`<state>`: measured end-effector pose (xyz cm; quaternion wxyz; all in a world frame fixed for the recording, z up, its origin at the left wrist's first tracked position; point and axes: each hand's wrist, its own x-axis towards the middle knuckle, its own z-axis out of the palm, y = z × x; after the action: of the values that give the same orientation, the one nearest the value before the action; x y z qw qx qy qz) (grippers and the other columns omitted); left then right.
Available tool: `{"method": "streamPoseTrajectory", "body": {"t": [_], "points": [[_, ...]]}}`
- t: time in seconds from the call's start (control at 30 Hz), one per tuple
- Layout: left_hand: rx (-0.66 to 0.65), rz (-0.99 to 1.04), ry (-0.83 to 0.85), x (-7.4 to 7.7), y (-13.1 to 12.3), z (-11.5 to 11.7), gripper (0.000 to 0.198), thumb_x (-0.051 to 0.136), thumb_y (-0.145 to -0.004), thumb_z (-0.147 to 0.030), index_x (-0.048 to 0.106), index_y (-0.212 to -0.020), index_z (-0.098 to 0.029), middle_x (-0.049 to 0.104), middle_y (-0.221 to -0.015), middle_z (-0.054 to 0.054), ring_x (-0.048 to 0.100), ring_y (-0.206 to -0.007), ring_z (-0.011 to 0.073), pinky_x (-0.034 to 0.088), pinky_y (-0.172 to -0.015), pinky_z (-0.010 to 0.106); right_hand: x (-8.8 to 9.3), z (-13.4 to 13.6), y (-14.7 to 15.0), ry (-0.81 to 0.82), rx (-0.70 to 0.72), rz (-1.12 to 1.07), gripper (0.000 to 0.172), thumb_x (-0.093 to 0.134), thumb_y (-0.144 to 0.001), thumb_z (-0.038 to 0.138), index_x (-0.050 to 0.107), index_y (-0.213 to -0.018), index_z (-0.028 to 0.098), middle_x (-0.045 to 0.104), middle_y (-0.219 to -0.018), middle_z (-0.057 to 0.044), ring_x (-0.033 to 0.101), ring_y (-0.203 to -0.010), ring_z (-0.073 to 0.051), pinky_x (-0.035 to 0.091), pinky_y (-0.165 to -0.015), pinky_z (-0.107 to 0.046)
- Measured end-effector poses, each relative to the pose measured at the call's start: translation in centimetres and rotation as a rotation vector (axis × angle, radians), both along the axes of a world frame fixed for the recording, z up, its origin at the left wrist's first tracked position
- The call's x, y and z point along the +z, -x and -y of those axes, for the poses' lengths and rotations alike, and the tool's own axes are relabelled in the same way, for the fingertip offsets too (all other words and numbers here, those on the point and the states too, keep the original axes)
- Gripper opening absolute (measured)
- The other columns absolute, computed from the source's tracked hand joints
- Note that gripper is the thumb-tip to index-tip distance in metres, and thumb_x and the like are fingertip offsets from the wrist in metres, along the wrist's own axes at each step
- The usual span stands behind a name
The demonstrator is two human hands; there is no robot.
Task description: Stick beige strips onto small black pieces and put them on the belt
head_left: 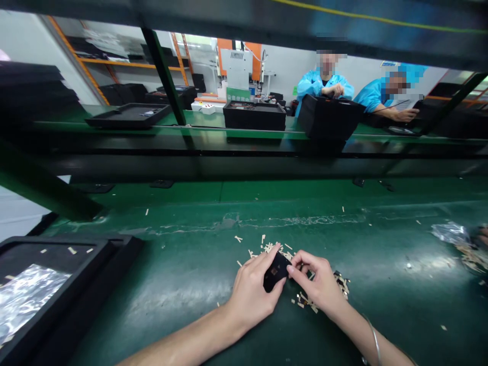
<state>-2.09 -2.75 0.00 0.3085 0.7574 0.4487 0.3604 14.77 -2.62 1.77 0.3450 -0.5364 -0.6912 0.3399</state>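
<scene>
My left hand (251,292) grips a small black part (275,271) over the green belt (190,244), fingers curled round its left side. My right hand (318,284) is closed too, its fingertips pinching the part's right edge. The part shows a small tan square on its face. Around and under both hands lie several small tan scraps (267,247), with more of them behind my right hand. A thin bracelet sits on my right wrist.
A black tray (76,284) holding a shiny plastic bag stands at the lower left. Crumpled plastic (452,233) and more scraps lie at the right edge. Beyond a dark rail, black trays and boxes (253,114) sit on a far belt where two people in blue work.
</scene>
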Motion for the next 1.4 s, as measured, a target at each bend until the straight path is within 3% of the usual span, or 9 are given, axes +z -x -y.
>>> {"method": "streamPoseTrajectory", "body": {"t": [0.27, 0.43, 0.57, 0.67, 0.77, 0.87, 1.1, 1.2, 1.4], "points": [[0.079, 0.095, -0.01, 0.3, 0.7, -1.7, 0.052, 0.056, -0.079, -0.026, 0.041, -0.128, -0.02, 0.055, -0.121, 0.011, 0.052, -0.109, 0.025, 0.04, -0.095, 0.041, 0.6, -0.4, -1.2, -0.189, -0.15, 0.126, 0.024, 0.041, -0.093, 0.034, 0.059, -0.085, 0.02, 0.061, -0.069, -0.001, 0.053, -0.056, -0.014, 0.037, -0.055, -0.023], [0.269, 0.515, 0.32, 1.5, 0.8, -9.3, 0.041, 0.041, -0.085, -0.034, 0.048, -0.115, -0.006, 0.064, -0.096, 0.016, 0.063, -0.082, 0.023, 0.052, -0.063, 0.033, 0.4, -0.8, -1.7, -0.273, -0.198, 0.262, 0.024, 0.043, -0.091, 0.028, 0.057, -0.074, 0.019, 0.058, -0.062, 0.0, 0.053, -0.057, -0.014, 0.035, -0.058, -0.023], [0.425, 0.423, 0.266, 2.1, 0.9, -16.3, 0.043, 0.026, -0.089, -0.027, 0.052, -0.111, -0.002, 0.062, -0.104, 0.019, 0.061, -0.097, 0.0257, 0.05, -0.081, 0.039, 0.5, -1.1, -1.8, -0.277, -0.214, 0.356, 0.022, 0.042, -0.09, 0.024, 0.057, -0.075, 0.019, 0.057, -0.062, 0.0, 0.053, -0.059, -0.014, 0.034, -0.058, -0.023], [0.624, 0.248, 0.151, 1.0, 1.7, -18.5, 0.044, 0.037, -0.086, -0.027, 0.044, -0.123, -0.004, 0.044, -0.132, 0.02, 0.036, -0.126, 0.0309, 0.031, -0.103, 0.045, 0.7, -1.2, -1.9, -0.245, -0.2, 0.453, 0.016, 0.045, -0.086, 0.018, 0.058, -0.076, 0.02, 0.059, -0.063, 0.001, 0.055, -0.059, -0.013, 0.034, -0.057, -0.022], [0.686, 0.034, 0.057, -0.9, 2.4, -18.7, 0.051, 0.047, -0.081, -0.025, 0.042, -0.127, -0.003, 0.03, -0.142, 0.02, 0.02, -0.134, 0.0306, 0.015, -0.111, 0.042, 1.0, -0.8, -1.8, -0.193, -0.157, 0.571, 0.013, 0.05, -0.08, 0.014, 0.058, -0.073, 0.021, 0.062, -0.063, 0.002, 0.058, -0.06, -0.014, 0.033, -0.056, -0.022], [0.69, -0.16, -0.003, -2.2, 2.5, -18.8, 0.053, 0.046, -0.083, -0.028, 0.04, -0.129, -0.002, 0.031, -0.141, 0.021, 0.022, -0.133, 0.0302, 0.016, -0.11, 0.042, 1.3, -0.1, -1.4, -0.137, -0.105, 0.703, 0.003, 0.058, -0.075, 0.017, 0.06, -0.075, 0.019, 0.066, -0.068, -0.003, 0.062, -0.064, -0.019, 0.035, -0.055, -0.024], [0.696, -0.449, -0.152, -3.0, 1.1, -18.9, 0.058, 0.043, -0.085, -0.034, 0.036, -0.131, 0.0, 0.026, -0.142, 0.023, 0.015, -0.134, 0.0337, 0.014, -0.107, 0.052, 1.4, 0.4, -0.5, -0.045, -0.057, 0.919, 0.018, 0.054, -0.076, 0.014, 0.061, -0.091, 0.009, 0.068, -0.07, -0.014, 0.066, -0.067, -0.029, 0.038, -0.053, -0.028], [0.622, -0.514, -0.233, -2.6, 0.9, -18.3, 0.049, 0.041, -0.086, -0.034, 0.045, -0.124, -0.003, 0.036, -0.136, 0.023, 0.024, -0.13, 0.0351, 0.023, -0.103, 0.051, 1.4, 0.3, -0.6, -0.025, -0.055, 0.937, 0.015, 0.051, -0.076, 0.01, 0.062, -0.087, 0.011, 0.068, -0.07, -0.013, 0.066, -0.068, -0.029, 0.038, -0.054, -0.028], [0.284, -0.609, -0.363, -1.7, 1.1, -17.2, 0.026, 0.041, -0.09, -0.033, 0.064, -0.094, -0.021, 0.06, -0.101, 0.005, 0.052, -0.098, 0.0197, 0.042, -0.087, 0.029, 1.4, -0.1, -1.1, -0.008, -0.072, 0.89, 0.012, 0.052, -0.075, 0.01, 0.062, -0.08, 0.015, 0.069, -0.072, -0.01, 0.066, -0.07, -0.027, 0.036, -0.054, -0.027]]}}
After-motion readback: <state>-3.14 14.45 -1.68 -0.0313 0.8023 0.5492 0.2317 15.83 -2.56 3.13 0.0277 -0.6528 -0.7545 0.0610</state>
